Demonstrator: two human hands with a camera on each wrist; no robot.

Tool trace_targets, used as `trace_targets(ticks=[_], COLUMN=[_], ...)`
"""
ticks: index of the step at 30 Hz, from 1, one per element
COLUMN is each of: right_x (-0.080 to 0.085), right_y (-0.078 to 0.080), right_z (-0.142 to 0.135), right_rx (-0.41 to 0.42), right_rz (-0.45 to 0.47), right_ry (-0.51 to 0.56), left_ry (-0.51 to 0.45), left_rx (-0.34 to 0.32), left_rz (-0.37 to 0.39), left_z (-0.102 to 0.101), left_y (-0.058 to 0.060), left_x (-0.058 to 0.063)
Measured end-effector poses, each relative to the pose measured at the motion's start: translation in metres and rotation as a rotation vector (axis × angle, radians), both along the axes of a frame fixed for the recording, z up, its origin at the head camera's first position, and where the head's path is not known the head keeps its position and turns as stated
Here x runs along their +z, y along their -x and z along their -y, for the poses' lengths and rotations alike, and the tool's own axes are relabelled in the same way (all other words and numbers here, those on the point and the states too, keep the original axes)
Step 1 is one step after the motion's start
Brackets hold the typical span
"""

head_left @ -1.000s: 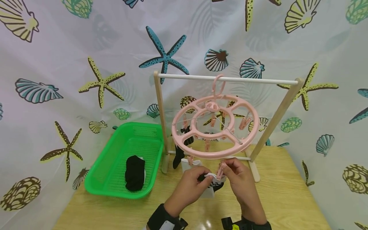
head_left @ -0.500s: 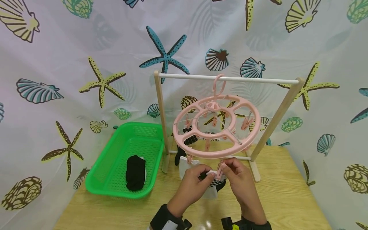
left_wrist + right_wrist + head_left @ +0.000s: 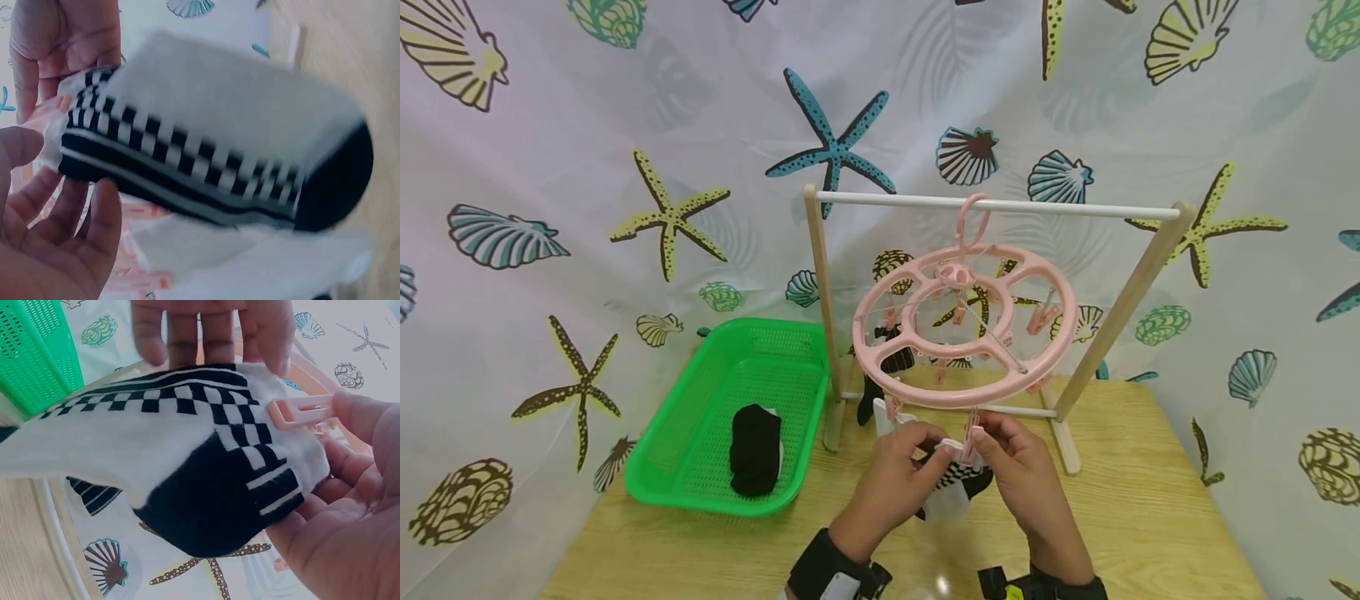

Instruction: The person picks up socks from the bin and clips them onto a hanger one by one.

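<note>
A white sock with a black-and-white checkered band (image 3: 950,486) hangs between both hands, below the front rim of a round pink clip hanger (image 3: 962,329). My left hand (image 3: 931,452) holds the sock's cuff; its fingers (image 3: 181,331) lie along the top edge. My right hand (image 3: 983,442) pinches a pink clip (image 3: 971,442) against that cuff. In the right wrist view the clip (image 3: 300,411) sits on the sock (image 3: 187,450) by my thumb. The left wrist view shows the sock (image 3: 206,156) up close, blurred, with my left hand (image 3: 56,231) below it.
The hanger hooks on a wooden rack's white rail (image 3: 992,204). A black sock (image 3: 874,383) and a white one (image 3: 889,419) hang at the hanger's left. A green basket (image 3: 670,492) on the table (image 3: 1150,517) holds a black sock (image 3: 755,450). A shell-print curtain stands behind.
Both hands have risen slightly toward the hanger's rim with the sock and clip. The hanger's front edge has tipped up a little.
</note>
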State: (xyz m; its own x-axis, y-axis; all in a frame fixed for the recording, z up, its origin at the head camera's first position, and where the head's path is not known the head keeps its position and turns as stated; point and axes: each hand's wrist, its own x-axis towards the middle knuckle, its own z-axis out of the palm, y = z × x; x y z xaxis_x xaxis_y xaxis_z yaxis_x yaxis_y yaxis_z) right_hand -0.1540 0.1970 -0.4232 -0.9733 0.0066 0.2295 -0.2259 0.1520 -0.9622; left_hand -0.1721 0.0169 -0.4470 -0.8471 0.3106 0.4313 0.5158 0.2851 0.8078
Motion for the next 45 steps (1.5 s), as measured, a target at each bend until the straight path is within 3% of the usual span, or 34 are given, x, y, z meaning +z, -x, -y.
trace_targets(ticks=[6, 9, 11, 17, 24, 36, 45], right_x=[0.001, 0.0, 0.0, -0.003, -0.004, -0.002, -0.001], right_y=[0.0, 0.0, 0.0, 0.0, 0.0, 0.0, -0.001], right_z=[0.001, 0.001, 0.002, 0.002, 0.001, 0.001, 0.0], right_rx=[-0.004, 0.001, -0.001, 0.0, 0.002, 0.004, 0.008], right_rz=[0.017, 0.013, 0.011, 0.022, 0.006, 0.012, -0.01], right_ry=[0.002, 0.01, 0.012, 0.011, 0.014, 0.012, 0.026], left_ry=[0.054, 0.052, 0.085, 0.246, 0.274, 0.251, 0.219], left_rx=[0.237, 0.294, 0.307, 0.319, 0.31, 0.319, 0.293], left_rz=[-0.468, -0.573, -0.573, -0.436, -0.365, -0.424, -0.422], left_z=[0.006, 0.006, 0.005, 0.002, 0.003, 0.008, 0.012], left_y=[0.006, 0.009, 0.011, 0.015, 0.017, 0.015, 0.016], left_x=[0.01, 0.021, 0.027, 0.037, 0.041, 0.05, 0.057])
